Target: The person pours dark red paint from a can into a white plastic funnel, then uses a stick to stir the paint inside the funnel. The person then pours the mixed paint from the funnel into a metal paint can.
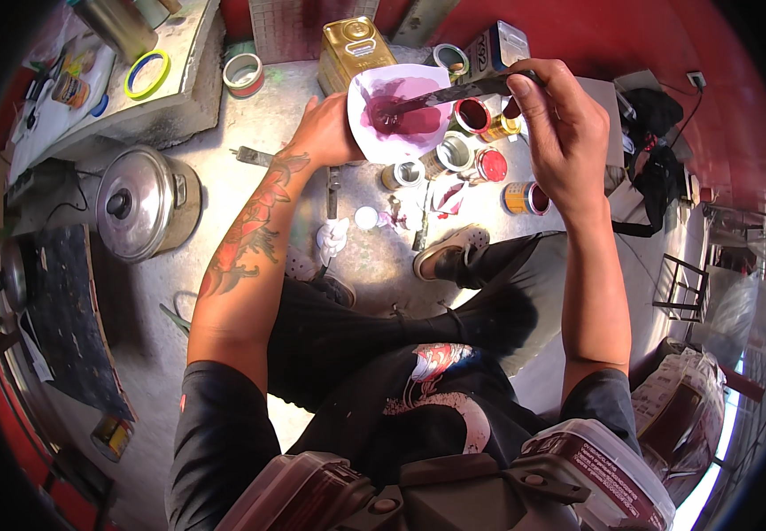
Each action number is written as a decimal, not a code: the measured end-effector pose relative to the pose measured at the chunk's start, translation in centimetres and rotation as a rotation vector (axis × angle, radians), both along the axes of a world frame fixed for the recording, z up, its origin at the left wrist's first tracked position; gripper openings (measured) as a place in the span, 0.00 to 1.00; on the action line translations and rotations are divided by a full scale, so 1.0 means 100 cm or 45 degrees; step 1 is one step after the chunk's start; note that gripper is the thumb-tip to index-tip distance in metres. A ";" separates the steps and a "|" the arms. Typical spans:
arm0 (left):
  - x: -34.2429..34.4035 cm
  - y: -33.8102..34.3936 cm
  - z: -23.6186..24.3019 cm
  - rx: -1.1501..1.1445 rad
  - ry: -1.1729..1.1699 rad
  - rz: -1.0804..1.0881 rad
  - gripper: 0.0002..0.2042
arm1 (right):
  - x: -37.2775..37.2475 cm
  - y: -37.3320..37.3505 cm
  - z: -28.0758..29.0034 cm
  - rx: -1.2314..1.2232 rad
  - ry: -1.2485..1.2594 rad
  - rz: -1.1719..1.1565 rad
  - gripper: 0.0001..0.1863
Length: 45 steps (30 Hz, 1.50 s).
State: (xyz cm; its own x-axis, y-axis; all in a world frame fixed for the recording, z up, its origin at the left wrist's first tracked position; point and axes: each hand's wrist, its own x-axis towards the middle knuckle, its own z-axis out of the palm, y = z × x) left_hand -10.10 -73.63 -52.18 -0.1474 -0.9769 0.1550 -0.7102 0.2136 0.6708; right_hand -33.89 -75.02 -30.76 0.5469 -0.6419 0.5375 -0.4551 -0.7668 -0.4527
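Just this side of the gold can (pixel 354 55), the left hand (pixel 325 133) holds a white bowl (pixel 367 87); the right hand (pixel 564 128) pinches a dark stirring stick (pixel 458 91), its end in the bowl's purple paint (pixel 378 115).

Harsh bright light, bent edges, rim perhaps soft

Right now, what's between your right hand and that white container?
In the head view, a dark flat stick spans from the right hand to the white container.
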 end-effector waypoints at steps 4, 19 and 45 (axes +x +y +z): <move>-0.003 0.004 0.016 0.112 -0.014 -0.009 0.36 | -0.004 -0.002 0.001 0.063 -0.018 -0.001 0.06; 0.000 0.003 0.007 0.096 0.017 0.003 0.37 | -0.002 0.002 -0.003 0.130 -0.030 -0.050 0.05; 0.000 0.004 0.009 0.065 -0.044 0.032 0.37 | -0.009 -0.003 -0.014 0.069 -0.215 -0.097 0.06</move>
State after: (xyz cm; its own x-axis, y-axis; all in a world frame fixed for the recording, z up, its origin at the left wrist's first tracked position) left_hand -10.13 -73.27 -51.32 -0.1268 -0.9869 0.0997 -0.7379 0.1610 0.6555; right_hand -34.81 -75.33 -32.18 0.4009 -0.7085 0.5809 -0.4249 -0.7055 -0.5672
